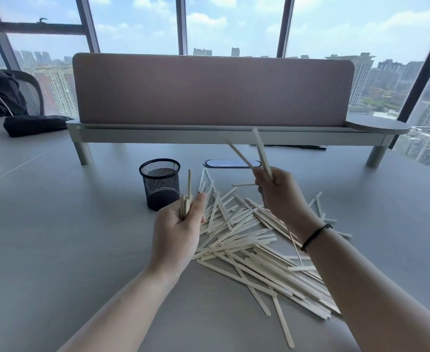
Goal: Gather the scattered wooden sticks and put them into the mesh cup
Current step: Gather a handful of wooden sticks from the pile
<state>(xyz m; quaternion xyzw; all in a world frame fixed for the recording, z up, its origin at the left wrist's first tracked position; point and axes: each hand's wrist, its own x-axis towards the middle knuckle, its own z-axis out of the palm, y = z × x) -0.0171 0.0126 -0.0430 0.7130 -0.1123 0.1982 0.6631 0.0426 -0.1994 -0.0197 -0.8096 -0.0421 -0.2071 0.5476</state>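
A black mesh cup [159, 184] stands upright on the grey table [56, 224], left of centre. A big loose pile of pale wooden sticks [247, 240] lies to its right and towards me. My left hand [178, 232] is raised just right of the cup and grips a small bundle of sticks [187, 199] that points upward. Above the far side of the pile, my right hand [280, 194] holds a few sticks [257, 153] that fan up and to the left. A black band circles my right wrist.
A pink desk divider on a raised grey shelf [209, 133] crosses the table behind the cup. An oval cable port [231, 163] sits in the table under it. A dark bag [33, 125] lies far left, by a chair. Windows stand behind.
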